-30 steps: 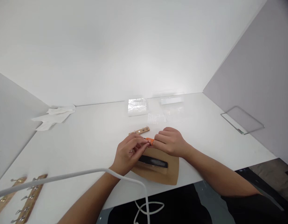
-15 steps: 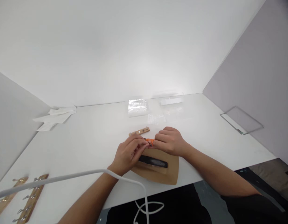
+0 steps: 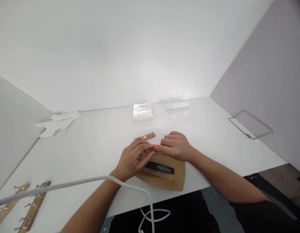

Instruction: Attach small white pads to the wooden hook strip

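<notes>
My left hand [image 3: 132,159] and my right hand [image 3: 175,146] meet fingertip to fingertip over a brown pad [image 3: 174,179] near the table's front edge. Between the fingertips sits a small orange piece [image 3: 156,148] with a bit of metal showing; both hands pinch it. A black bar [image 3: 159,168] lies on the pad just below the hands. A short wooden strip with metal hooks [image 3: 147,136] lies on the table just behind my left fingers.
Two wooden hook strips [image 3: 30,210] lie at the near left. Crumpled white tissue [image 3: 56,122] sits at the far left. Clear plastic bags [image 3: 143,111] and a clear box [image 3: 178,103] are at the back. A glass plate [image 3: 250,124] leans against the right wall. A white cable [image 3: 67,184] crosses my left arm.
The hands have stayed in place; the fingertips have closed in on the orange piece, so less of it shows now.
</notes>
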### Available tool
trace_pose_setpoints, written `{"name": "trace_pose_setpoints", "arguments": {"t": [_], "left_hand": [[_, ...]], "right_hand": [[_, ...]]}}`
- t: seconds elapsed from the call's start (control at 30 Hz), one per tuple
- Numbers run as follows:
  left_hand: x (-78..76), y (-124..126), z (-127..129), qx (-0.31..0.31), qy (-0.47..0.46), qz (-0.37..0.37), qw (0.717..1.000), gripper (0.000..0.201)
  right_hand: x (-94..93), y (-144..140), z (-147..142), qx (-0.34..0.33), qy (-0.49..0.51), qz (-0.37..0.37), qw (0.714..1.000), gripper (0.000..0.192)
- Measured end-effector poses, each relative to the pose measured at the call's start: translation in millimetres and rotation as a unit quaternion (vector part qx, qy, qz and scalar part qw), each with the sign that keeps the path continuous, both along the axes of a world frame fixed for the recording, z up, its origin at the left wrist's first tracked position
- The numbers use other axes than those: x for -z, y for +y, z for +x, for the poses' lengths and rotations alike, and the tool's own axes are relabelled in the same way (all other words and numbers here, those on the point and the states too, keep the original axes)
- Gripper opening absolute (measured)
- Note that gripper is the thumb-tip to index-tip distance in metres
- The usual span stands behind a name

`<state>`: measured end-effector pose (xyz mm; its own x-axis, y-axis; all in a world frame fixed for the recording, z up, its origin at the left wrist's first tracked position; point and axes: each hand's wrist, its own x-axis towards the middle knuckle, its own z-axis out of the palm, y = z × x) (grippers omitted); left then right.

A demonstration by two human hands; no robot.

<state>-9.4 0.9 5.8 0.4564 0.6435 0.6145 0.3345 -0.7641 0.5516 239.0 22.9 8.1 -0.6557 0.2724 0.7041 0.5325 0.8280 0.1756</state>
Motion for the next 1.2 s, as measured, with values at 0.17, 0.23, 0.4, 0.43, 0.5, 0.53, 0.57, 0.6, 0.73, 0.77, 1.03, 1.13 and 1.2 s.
{"name": "trace_pose_setpoints", "arguments": {"t": [0.17, 0.23, 0.4, 0.43, 0.5, 0.53, 0.57, 0.6, 0.73, 0.77, 1.03, 1.13, 1.2], "left_hand": [[-2.5, 0.8, 3.5, 0.0, -0.006, 0.008, 1.0, 0.023], [-2.5, 1.1, 4.1, -0.002, -0.013, 0.001, 1.0, 0.021], [-1.4, 7.2, -2.0, -0.04, -0.016, 0.002, 0.999, 0.014], [-1.1, 10.1, -5.1, -0.059, -0.01, 0.005, 0.998, 0.014], [0.2, 17.7, -12.6, -0.105, 0.01, 0.025, 0.994, 0.013], [1.2, 22.2, -16.6, -0.131, 0.028, 0.038, 0.99, 0.012], [2.4, 27.1, -20.6, -0.155, 0.045, 0.052, 0.986, 0.011], [3.7, 32.0, -24.2, -0.172, 0.058, 0.067, 0.981, 0.01], [9.9, 49.1, -32.6, -0.199, 0.109, 0.078, 0.971, 0.012], [11.2, 52.2, -33.0, -0.2, 0.12, 0.077, 0.969, 0.013], [19.4, 60.7, -29.8, -0.183, 0.157, 0.027, 0.97, 0.017], [20.2, 59.3, -27.6, -0.171, 0.153, 0.02, 0.973, 0.018], [19.7, 57.6, -24.9, -0.167, 0.147, 0.023, 0.975, 0.019]], "right_hand": [[-1.1, -0.8, -4.6, -0.008, 0.006, -0.004, 1.0, 0.027], [0.2, 0.3, -5.3, -0.009, 0.012, -0.015, 1.0, 0.031], [9.7, 11.8, 1.4, 0.01, 0.058, -0.121, 0.991, 0.029], [12.4, 15.3, 4.0, 0.021, 0.071, -0.153, 0.985, 0.032], [18.1, 22.7, 9.3, 0.042, 0.094, -0.217, 0.971, 0.033], [21.0, 26.3, 11.6, 0.053, 0.104, -0.245, 0.962, 0.031], [24.0, 29.7, 13.6, 0.064, 0.11, -0.269, 0.955, 0.029], [26.9, 32.9, 15.1, 0.074, 0.114, -0.29, 0.947, 0.027], [36.8, 42.7, 15.9, 0.096, 0.106, -0.352, 0.925, 0.025], [38.3, 44.2, 15.1, 0.096, 0.102, -0.361, 0.922, 0.024], [40.0, 46.7, 7.6, 0.103, 0.064, -0.375, 0.919, 0.02], [40.7, 47.2, 7.0, 0.105, 0.057, -0.372, 0.921, 0.021], [41.0, 47.7, 7.1, 0.107, 0.053, -0.367, 0.922, 0.021]]}}
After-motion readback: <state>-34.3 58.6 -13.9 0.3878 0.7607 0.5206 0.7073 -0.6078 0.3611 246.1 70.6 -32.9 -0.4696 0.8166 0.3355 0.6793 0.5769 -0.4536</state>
